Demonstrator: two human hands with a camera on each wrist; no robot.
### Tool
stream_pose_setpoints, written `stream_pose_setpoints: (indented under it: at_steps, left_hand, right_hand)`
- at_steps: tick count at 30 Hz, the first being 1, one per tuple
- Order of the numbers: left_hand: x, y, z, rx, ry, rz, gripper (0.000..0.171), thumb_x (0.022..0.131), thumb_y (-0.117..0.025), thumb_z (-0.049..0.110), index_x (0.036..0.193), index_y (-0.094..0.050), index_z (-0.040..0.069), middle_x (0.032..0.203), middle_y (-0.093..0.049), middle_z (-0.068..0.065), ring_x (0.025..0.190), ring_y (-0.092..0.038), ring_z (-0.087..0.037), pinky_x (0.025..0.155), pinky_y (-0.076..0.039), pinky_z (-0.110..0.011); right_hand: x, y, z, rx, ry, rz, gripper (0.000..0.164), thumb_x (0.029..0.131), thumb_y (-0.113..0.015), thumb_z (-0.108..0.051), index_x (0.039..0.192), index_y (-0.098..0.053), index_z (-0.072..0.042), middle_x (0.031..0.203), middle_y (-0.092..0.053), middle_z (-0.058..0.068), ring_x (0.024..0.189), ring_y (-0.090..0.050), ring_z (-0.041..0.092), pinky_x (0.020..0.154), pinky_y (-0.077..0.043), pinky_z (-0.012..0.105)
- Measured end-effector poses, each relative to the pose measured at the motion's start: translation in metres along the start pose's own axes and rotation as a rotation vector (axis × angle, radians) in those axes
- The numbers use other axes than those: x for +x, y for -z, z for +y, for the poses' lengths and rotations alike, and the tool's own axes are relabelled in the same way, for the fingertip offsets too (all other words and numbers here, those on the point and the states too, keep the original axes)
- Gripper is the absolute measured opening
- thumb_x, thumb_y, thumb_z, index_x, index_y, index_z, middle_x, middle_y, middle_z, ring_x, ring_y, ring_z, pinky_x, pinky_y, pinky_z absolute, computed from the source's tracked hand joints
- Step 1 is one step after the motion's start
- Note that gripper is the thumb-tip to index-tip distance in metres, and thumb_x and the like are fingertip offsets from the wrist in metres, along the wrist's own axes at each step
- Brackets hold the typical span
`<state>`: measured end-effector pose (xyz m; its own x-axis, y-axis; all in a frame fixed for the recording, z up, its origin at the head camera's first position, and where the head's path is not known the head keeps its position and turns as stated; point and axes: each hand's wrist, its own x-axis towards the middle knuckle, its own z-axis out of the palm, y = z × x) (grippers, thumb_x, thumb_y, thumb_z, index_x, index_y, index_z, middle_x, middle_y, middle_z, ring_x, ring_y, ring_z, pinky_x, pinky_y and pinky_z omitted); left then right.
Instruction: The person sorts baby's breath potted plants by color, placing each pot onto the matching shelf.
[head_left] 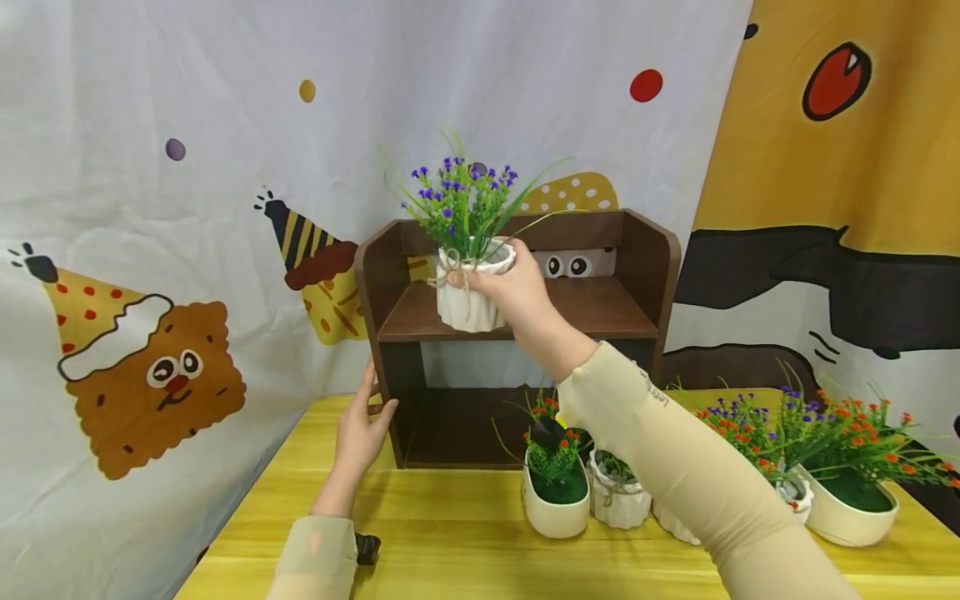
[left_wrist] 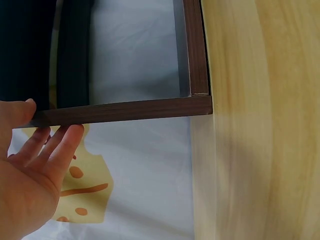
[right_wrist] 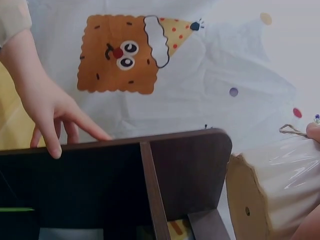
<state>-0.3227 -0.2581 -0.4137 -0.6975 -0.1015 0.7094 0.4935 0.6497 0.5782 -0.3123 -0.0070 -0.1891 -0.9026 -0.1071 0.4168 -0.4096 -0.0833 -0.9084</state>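
Observation:
My right hand grips a white ribbed flowerpot with a twine bow, purple flowers and long green leaves. The pot is upright in front of the upper compartment of a dark brown two-tier shelf; in the right wrist view the pot's base appears beside the shelf's rounded corner. Low on the shelf's left side panel, my left hand holds the edge, thumb on one face and fingers on the other.
On the wooden table, right of centre, stand an oval white planter with red flowers and a round white pot. Another oval planter is farther right. My right sleeve hides part of the plants. A cartoon-printed cloth hangs behind.

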Motion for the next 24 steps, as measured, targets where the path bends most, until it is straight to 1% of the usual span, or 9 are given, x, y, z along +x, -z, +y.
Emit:
stream_pose_setpoints:
  at_steps: [4,8,14,20,24]
  left_hand:
    - [0.001,0.0,0.0,0.002,-0.006,0.005,0.083,0.088,-0.07,0.002,0.155,-0.027,0.023,0.119,-0.061,-0.029,0.081,-0.068,-0.04,0.069,-0.058,-0.049]
    - [0.0,0.0,0.0,0.008,0.004,0.004,0.082,0.088,-0.07,0.002,0.155,-0.027,0.022,0.119,-0.061,-0.029,0.081,-0.068,-0.039,0.069,-0.058,-0.049]
    - [0.0,-0.001,0.002,-0.004,0.024,-0.01,0.081,0.089,-0.069,0.005,0.155,-0.027,0.024,0.12,-0.06,-0.028,0.083,-0.068,-0.039,0.07,-0.058,-0.049]
    - [0.0,0.0,0.001,-0.002,0.031,-0.003,0.08,0.089,-0.069,0.004,0.155,-0.028,0.024,0.121,-0.06,-0.028,0.083,-0.067,-0.04,0.07,-0.058,-0.049]
    - [-0.001,-0.001,0.001,-0.002,0.02,0.001,0.08,0.089,-0.07,0.005,0.154,-0.029,0.024,0.12,-0.06,-0.028,0.083,-0.068,-0.039,0.069,-0.058,-0.049]
  right_hand:
    - [0.01,-0.002,0.002,-0.019,0.004,0.016,0.068,0.076,-0.082,-0.011,0.132,-0.044,-0.004,0.12,-0.058,0.01,0.105,-0.059,0.024,0.086,-0.052,0.039]
    - [0.019,-0.004,0.005,-0.072,0.016,0.036,0.07,0.073,-0.084,-0.014,0.131,-0.045,-0.005,0.119,-0.058,0.009,0.106,-0.058,0.023,0.087,-0.052,0.037]
    - [0.03,-0.008,0.01,-0.125,0.025,0.062,0.072,0.07,-0.087,-0.017,0.128,-0.046,-0.007,0.117,-0.059,0.008,0.105,-0.059,0.023,0.086,-0.052,0.036]
    - [0.038,-0.014,0.018,-0.131,0.0,0.068,0.071,0.072,-0.086,-0.017,0.129,-0.045,-0.007,0.117,-0.058,0.009,0.104,-0.058,0.022,0.086,-0.052,0.035]
    - [0.044,-0.019,0.024,-0.148,0.016,0.087,0.072,0.07,-0.087,-0.019,0.128,-0.046,-0.007,0.116,-0.059,0.008,0.103,-0.059,0.022,0.086,-0.052,0.035]
